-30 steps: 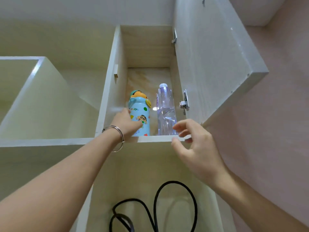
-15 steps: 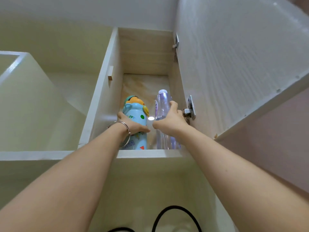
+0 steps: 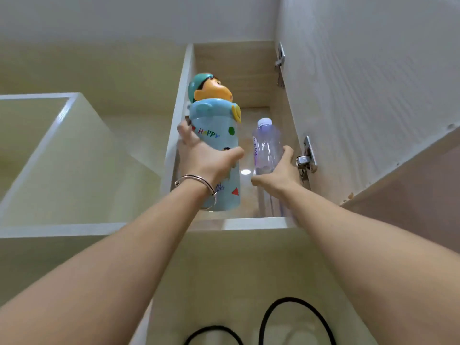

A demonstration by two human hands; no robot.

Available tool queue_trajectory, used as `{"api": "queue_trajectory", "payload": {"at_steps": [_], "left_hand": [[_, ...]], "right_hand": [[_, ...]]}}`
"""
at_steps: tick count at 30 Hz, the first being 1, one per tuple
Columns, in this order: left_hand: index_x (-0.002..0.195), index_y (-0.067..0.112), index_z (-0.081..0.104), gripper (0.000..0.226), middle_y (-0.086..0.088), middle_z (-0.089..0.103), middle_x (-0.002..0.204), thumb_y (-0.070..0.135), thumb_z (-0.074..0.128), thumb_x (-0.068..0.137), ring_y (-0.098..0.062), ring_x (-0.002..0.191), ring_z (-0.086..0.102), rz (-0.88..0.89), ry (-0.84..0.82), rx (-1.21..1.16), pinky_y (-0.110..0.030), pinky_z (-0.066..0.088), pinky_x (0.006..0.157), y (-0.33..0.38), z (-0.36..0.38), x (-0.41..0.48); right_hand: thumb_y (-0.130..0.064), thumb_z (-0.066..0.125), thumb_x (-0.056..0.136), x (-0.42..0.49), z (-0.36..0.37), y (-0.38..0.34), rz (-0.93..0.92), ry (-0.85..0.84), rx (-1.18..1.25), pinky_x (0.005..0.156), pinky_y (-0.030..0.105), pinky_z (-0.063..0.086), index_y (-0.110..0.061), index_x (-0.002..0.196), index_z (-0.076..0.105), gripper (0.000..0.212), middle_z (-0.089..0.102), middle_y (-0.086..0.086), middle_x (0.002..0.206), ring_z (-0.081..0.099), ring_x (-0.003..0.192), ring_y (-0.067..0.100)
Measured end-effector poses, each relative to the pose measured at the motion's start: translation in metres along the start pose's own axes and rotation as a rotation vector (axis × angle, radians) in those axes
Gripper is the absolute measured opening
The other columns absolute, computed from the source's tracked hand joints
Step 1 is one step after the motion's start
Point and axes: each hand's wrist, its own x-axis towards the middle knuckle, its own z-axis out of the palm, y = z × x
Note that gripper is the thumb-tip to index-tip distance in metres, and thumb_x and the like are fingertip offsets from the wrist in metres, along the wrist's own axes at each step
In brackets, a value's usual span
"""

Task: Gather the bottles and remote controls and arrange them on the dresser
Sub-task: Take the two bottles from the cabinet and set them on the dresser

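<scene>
A light-blue cartoon bottle (image 3: 219, 135) with a teal and orange figure lid is held up in front of the open wall cabinet, its base level with the shelf edge. My left hand (image 3: 204, 158), with a bracelet at the wrist, is wrapped around its middle. A clear plastic water bottle (image 3: 266, 143) with a white cap stands on the shelf to its right. My right hand (image 3: 278, 173) grips this bottle's lower part from the right side.
The cabinet door (image 3: 361, 83) hangs open on the right, close to my right arm, with a metal hinge (image 3: 307, 158) beside my right hand. The shelf edge (image 3: 254, 224) runs below both bottles. A black cable (image 3: 296, 319) loops at the bottom.
My left hand has lifted the cartoon bottle up and toward me, out of the cabinet. My right hand has slid lower on the clear bottle, which still stands on the shelf.
</scene>
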Motion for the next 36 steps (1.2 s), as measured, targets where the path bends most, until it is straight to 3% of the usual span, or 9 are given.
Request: {"api": "queue_trajectory", "payload": {"at_steps": [3, 11, 14, 17, 23, 26, 30, 33, 36], "left_hand": [[0.103, 0.023, 0.031, 0.072, 0.007, 0.057, 0.097, 0.033, 0.083, 0.054, -0.013, 0.086, 0.059, 0.023, -0.023, -0.064, -0.014, 0.045, 0.067, 0.026, -0.027, -0.001], [0.102, 0.03, 0.042, 0.079, -0.002, 0.066, 0.108, 0.042, 0.083, 0.036, -0.023, 0.093, 0.069, -0.003, -0.031, 0.007, -0.046, 0.057, 0.081, 0.071, -0.147, -0.057], [0.123, 0.02, 0.046, 0.101, -0.008, 0.069, 0.11, 0.045, 0.086, 0.033, -0.025, 0.09, 0.071, -0.117, -0.102, 0.185, -0.046, 0.058, 0.076, 0.084, -0.204, -0.101], [0.123, 0.02, 0.046, 0.1, -0.001, 0.07, 0.102, 0.043, 0.081, 0.032, -0.015, 0.082, 0.072, -0.208, -0.056, 0.376, -0.037, 0.059, 0.07, 0.106, -0.259, -0.162], [0.097, 0.059, 0.038, 0.084, 0.024, 0.063, 0.097, 0.036, 0.09, 0.035, 0.015, 0.086, 0.06, -0.541, 0.023, 0.804, -0.016, 0.05, 0.066, 0.172, -0.346, -0.327], [0.098, 0.058, 0.036, 0.086, 0.019, 0.062, 0.097, 0.033, 0.088, 0.034, 0.008, 0.088, 0.061, -0.743, 0.14, 0.99, -0.017, 0.047, 0.067, 0.213, -0.384, -0.417], [0.091, 0.05, 0.036, 0.076, 0.019, 0.059, 0.093, 0.011, 0.086, 0.05, -0.001, 0.08, 0.06, -0.957, 0.414, 1.164, -0.016, 0.043, 0.062, 0.275, -0.416, -0.53], [0.104, 0.04, 0.036, 0.077, 0.022, 0.055, 0.091, 0.01, 0.084, 0.052, -0.001, 0.082, 0.057, -1.089, 0.632, 1.292, -0.021, 0.042, 0.064, 0.328, -0.426, -0.607], [0.109, 0.036, 0.034, 0.081, 0.023, 0.052, 0.09, 0.006, 0.084, 0.053, -0.01, 0.08, 0.056, -1.182, 0.827, 1.373, -0.024, 0.04, 0.065, 0.38, -0.428, -0.671]], "right_hand": [[-0.029, 0.069, 0.064, -0.011, -0.002, -0.013, -0.078, 0.065, 0.093, 0.092, 0.042, 0.049, -0.035, 0.137, 0.013, 0.092, 0.056, 0.007, 0.123, 0.057, 0.105, 0.032], [-0.028, 0.071, 0.064, -0.082, -0.022, -0.071, -0.288, 0.006, 0.639, 0.081, 0.046, 0.056, -0.022, 0.129, 0.032, 0.075, 0.059, -0.011, 0.092, 0.064, 0.097, 0.022], [-0.011, 0.072, 0.072, -0.127, -0.035, -0.081, -0.28, -0.274, 0.913, 0.06, 0.031, 0.059, -0.014, 0.118, 0.035, 0.06, 0.06, 0.003, 0.097, 0.066, 0.076, 0.019], [-0.011, 0.073, 0.074, -0.19, -0.044, -0.07, -0.205, -0.618, 0.981, 0.073, 0.044, 0.057, -0.016, 0.112, 0.04, 0.05, 0.063, -0.003, 0.091, 0.068, 0.055, 0.008], [-0.028, 0.087, 0.05, -0.373, -0.038, -0.012, -0.1, -1.129, 0.889, 0.075, 0.023, 0.054, -0.042, 0.108, 0.047, 0.072, 0.068, -0.013, 0.095, 0.065, 0.08, -0.004], [-0.016, 0.087, 0.055, -0.472, -0.034, 0.009, 0.058, -1.336, 0.849, 0.076, 0.013, 0.046, -0.043, 0.102, 0.044, 0.069, 0.063, -0.02, 0.096, 0.058, 0.085, -0.019], [-0.008, 0.083, 0.061, -0.599, -0.043, 0.032, 0.215, -1.568, 0.774, 0.071, 0.018, 0.045, -0.033, 0.109, 0.039, 0.07, 0.059, -0.018, 0.096, 0.06, 0.078, -0.01], [-0.008, 0.082, 0.063, -0.675, -0.07, 0.041, 0.274, -1.732, 0.702, 0.085, 0.029, 0.045, -0.025, 0.122, 0.039, 0.075, 0.056, -0.001, 0.108, 0.058, 0.098, 0.015], [-0.005, 0.083, 0.062, -0.736, -0.099, 0.047, 0.277, -1.877, 0.674, 0.099, 0.037, 0.046, -0.023, 0.123, 0.039, 0.077, 0.055, -0.009, 0.109, 0.055, 0.105, 0.014]]}}
